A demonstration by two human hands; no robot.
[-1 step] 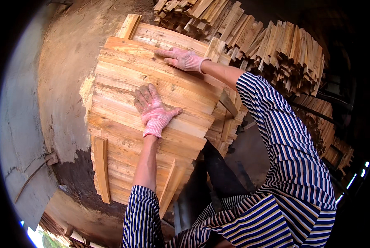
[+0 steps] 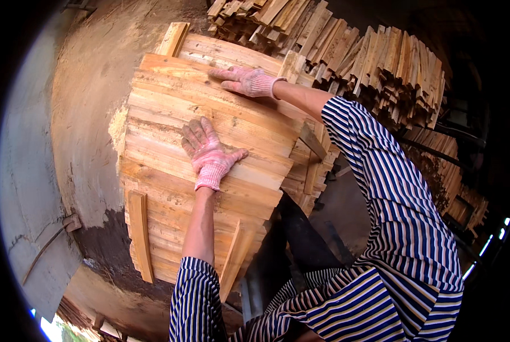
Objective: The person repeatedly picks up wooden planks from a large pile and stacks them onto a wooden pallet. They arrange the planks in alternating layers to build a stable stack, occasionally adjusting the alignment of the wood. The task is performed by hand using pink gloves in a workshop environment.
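Note:
Side by side, several long pale wooden slats form a broad layer in front of me. My left hand, in a dirty pinkish knitted glove, lies flat on the middle of them with its fingers spread. At the far side, my right hand, gloved alike, rests with fingers stretched along the outermost slats and points left. Neither hand is closed round anything. Crosswise battens lie on the slats nearer to me. Another batten juts out at the right end. More slats show beneath the top layer.
Tall stacks of cut wooden strips stand at the far right, with a further stack beyond. Sawdust lies by the slats' left end on the earthen floor. A grey wall runs down the left.

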